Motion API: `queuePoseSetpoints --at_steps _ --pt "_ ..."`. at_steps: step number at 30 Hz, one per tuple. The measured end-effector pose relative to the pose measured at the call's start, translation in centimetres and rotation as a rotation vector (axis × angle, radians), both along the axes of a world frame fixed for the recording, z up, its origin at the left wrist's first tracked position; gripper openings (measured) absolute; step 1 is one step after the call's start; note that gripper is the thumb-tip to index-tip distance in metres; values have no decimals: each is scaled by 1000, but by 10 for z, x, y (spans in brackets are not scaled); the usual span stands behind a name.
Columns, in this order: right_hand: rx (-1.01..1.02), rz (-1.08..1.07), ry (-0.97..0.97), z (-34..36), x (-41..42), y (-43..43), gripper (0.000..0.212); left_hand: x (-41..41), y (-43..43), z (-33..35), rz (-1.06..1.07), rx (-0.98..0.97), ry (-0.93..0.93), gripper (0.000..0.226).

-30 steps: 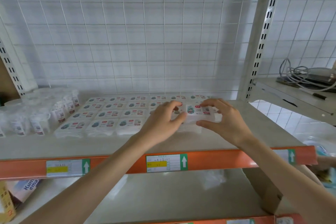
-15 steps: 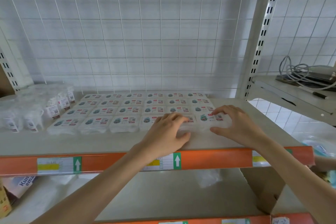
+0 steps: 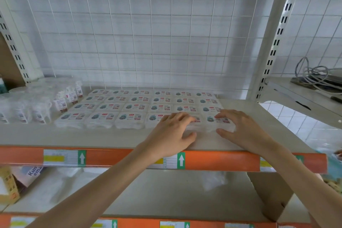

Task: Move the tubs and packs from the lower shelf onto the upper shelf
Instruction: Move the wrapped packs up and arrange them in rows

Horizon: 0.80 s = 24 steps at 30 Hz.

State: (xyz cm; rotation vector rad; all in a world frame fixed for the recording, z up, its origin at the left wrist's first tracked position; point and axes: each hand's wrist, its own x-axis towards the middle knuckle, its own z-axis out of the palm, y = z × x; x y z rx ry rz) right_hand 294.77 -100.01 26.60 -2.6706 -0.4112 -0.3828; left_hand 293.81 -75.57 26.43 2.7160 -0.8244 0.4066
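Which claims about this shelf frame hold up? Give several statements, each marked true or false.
1. The left hand and right hand both touch front-row packs on the upper shelf. True.
2. The packs are piled in one tall stack. False: they lie flat in a grid of rows.
3. Clear tubs stand left of the packs. True.
4. A coiled cable lies among the packs. False: the cable sits on a separate shelf to the right.
5. The upper shelf's front edge is blue. False: the front edge is orange.
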Motion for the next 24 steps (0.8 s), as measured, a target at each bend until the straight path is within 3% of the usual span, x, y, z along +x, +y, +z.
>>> queuePoseSetpoints --at_steps 8,24 --pt "7 45 -77 6 -7 6 60 -13 -2 8 170 5 -81 60" --pt "129 142 -211 20 -63 81 52 -87 70 7 280 23 -166 66"
